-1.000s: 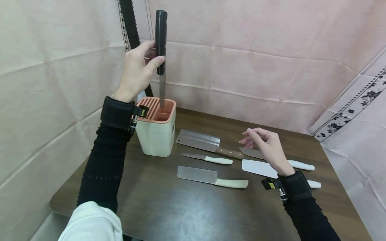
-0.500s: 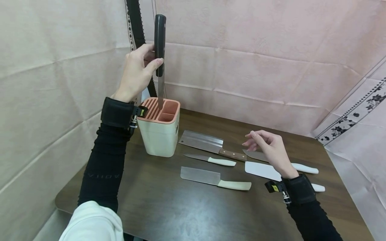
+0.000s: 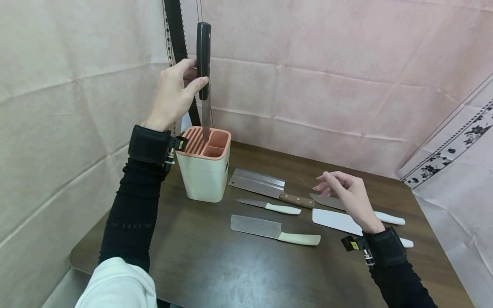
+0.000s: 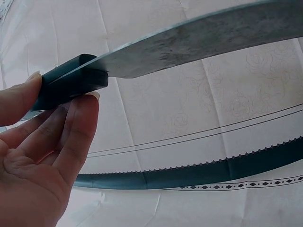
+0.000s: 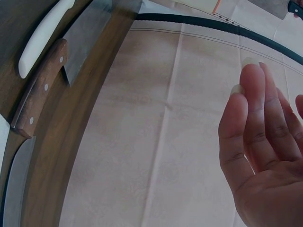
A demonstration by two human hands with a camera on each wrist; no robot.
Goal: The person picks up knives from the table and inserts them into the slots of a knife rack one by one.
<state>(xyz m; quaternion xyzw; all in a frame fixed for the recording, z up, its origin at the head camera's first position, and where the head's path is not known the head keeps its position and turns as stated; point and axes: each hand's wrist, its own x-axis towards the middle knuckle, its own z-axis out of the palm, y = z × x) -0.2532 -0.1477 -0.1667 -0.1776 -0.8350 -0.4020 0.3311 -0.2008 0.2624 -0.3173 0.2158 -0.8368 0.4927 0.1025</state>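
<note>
My left hand (image 3: pixel 175 92) pinches the black handle of a knife (image 3: pixel 204 60) between thumb and fingers. The knife stands upright, blade down, over the knife block (image 3: pixel 204 179), a pale green holder with a pink slotted top. Its lower end meets the top at the slots nearest the square compartments; whether the tip has entered a slot I cannot tell. In the left wrist view the broad blade (image 4: pixel 189 47) runs out from the handle. My right hand (image 3: pixel 346 194) hovers, loosely curled and holding nothing, above a white-handled knife (image 3: pixel 389 218) and a white cleaver (image 3: pixel 335 219).
On the brown table (image 3: pixel 192 256) lie a wooden-handled cleaver (image 3: pixel 258 184), a small white-handled paring knife (image 3: pixel 283 208) and a cleaver with a pale green handle (image 3: pixel 298 238). Pink cloth (image 3: pixel 327 85) hangs behind the table, and a pale cloth (image 3: pixel 77 107) on the left.
The knife in my left hand has shifted left relative to the block, from over the square compartments to the slots, and come slightly lower. My right hand stays almost where it was.
</note>
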